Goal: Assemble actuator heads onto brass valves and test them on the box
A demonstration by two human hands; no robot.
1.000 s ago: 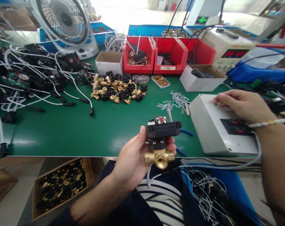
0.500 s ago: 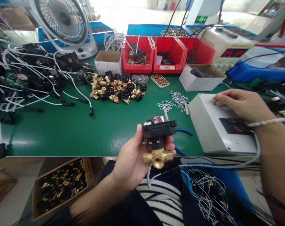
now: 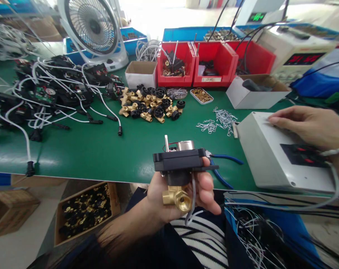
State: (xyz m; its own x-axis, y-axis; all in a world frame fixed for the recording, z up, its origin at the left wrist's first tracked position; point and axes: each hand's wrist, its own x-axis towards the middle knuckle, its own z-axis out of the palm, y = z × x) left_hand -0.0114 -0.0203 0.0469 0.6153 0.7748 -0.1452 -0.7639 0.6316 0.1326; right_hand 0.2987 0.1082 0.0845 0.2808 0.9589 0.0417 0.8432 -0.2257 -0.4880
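Note:
My left hand is closed around a motorised brass valve, held upright above the table's front edge. Its black housing sits over the brass body, with a metal motor and a thin rod on top and a grey cable hanging down. My right hand rests on a grey control box, thumb and fingers together near its upper left edge. Whatever lies under those fingertips is hidden. Blue-handled pliers lie behind the valve, partly covered by it and my fingers.
Brass fittings with black caps are heaped mid-table, with wired black units to their left. Metal clips lie beside the box. Red bins, a white carton and a fan stand behind. Below is a carton of fittings.
The valve has turned in my left hand, its rod now at the left, and my left fingers have spread more. The view has shifted left. My right hand stays at the control box.

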